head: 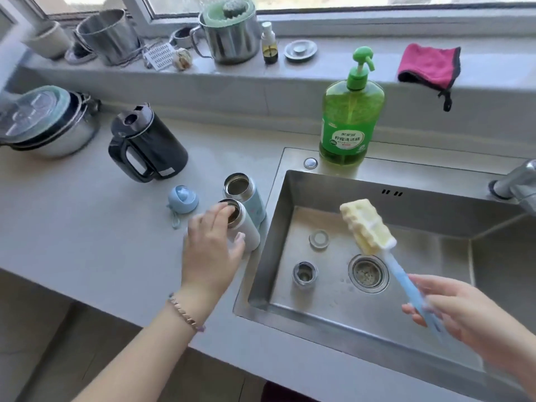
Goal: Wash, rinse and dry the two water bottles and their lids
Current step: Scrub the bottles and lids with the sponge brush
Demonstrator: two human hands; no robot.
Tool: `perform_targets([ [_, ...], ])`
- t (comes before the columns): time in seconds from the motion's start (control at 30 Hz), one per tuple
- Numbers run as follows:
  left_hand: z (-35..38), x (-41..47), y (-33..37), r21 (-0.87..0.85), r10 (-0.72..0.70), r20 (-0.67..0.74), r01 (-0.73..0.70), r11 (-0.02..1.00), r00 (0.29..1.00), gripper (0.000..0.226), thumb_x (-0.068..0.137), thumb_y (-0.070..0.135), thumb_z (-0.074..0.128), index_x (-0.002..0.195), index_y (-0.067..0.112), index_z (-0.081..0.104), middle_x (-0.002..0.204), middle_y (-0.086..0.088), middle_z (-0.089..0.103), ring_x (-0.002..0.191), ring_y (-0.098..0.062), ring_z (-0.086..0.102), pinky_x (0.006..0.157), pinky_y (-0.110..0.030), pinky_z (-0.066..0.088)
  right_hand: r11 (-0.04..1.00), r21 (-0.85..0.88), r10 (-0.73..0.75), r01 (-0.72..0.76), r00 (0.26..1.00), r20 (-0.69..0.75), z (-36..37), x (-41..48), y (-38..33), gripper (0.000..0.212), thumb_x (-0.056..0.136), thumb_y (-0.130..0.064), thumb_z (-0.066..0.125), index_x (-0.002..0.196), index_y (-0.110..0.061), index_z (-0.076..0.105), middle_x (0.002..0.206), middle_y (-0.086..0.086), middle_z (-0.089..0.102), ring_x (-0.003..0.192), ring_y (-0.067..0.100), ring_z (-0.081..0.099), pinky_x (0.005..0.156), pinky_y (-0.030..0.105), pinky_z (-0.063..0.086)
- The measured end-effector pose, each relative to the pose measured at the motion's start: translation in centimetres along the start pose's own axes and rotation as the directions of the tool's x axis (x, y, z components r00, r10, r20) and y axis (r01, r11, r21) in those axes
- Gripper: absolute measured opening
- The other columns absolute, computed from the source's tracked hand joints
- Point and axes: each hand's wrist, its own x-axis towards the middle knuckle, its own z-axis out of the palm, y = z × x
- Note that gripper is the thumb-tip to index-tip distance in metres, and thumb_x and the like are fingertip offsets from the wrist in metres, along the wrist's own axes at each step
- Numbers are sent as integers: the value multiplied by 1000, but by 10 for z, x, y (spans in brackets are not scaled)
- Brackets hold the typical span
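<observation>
Countertop bears two bottles; left grip clasps the white bottle, right grip holds one brush.

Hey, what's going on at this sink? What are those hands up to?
A person is about to scrub two open water bottles. The left hand grips the white steel-lined bottle near its mouth on the grey counter, beside the pale blue patterned bottle. The right hand holds a blue-handled yellow sponge brush over the steel sink. A round pale blue lid lies on the counter; the green dish soap bottle stands at the sink's back edge.
</observation>
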Motion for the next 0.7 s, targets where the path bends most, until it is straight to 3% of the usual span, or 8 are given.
perform_targets([
  [0.1,10,6,-14,68,-194,275,182,981,942,33,83,27,65,109,6,63,110,-7,65,115,-33,40,96,-45,38,989,-144,-45,41,999,-30,5,-8,-1,34,66,1,60,99,-7,65,55,5,55,40,8,50,43,13,39],
  [0.13,14,6,-14,64,-220,324,211,975,920,25,84,23,65,103,7,64,108,-8,64,117,-38,41,99,-46,35,983,-166,-85,75,995,-55,5,-10,-1,26,70,-3,62,96,-5,64,54,5,50,36,6,44,39,11,35],
  [0.2,17,4,-13,28,-233,356,239,971,905,10,85,17,65,83,8,60,93,-12,63,105,-39,48,91,-43,35,959,-245,-167,142,982,-86,5,-15,3,7,86,-3,61,93,-5,63,57,4,46,34,5,39,41,13,34],
  [0.27,9,-1,-5,-60,-217,369,256,965,904,23,83,11,66,67,12,49,75,-12,56,84,-36,50,77,-36,31,917,-352,-236,187,967,-101,0,-19,11,7,88,-8,59,90,-8,66,60,3,53,39,6,42,49,21,39],
  [0.4,-23,-23,28,-250,-171,312,254,934,935,30,81,9,69,65,14,44,67,1,45,70,-26,46,65,-28,29,891,-388,-294,235,951,-98,-11,-32,21,14,89,-1,54,91,-13,62,77,-2,72,47,7,53,56,24,49],
  [0.53,-32,-41,80,-498,-299,392,473,726,870,22,83,18,68,76,-1,61,77,-16,61,71,-21,53,64,-17,37,828,-466,-371,312,928,-39,-7,-41,26,28,89,-3,49,102,-28,47,79,-5,71,48,2,48,56,20,42],
  [0.63,-15,-47,119,-608,-317,493,582,540,810,24,82,17,69,83,-7,64,84,-26,64,72,-18,52,67,-26,40,761,-536,-420,365,907,21,-1,-44,27,59,92,-6,43,127,-53,35,63,-2,57,45,7,36,49,17,32],
  [0.7,-4,-51,142,-641,-298,534,608,468,792,23,82,17,69,80,-5,65,76,-23,62,73,-18,52,69,-30,41,688,-595,-481,415,875,54,6,-49,33,58,96,-13,40,133,-56,30,61,3,55,44,9,32,47,18,28],
])
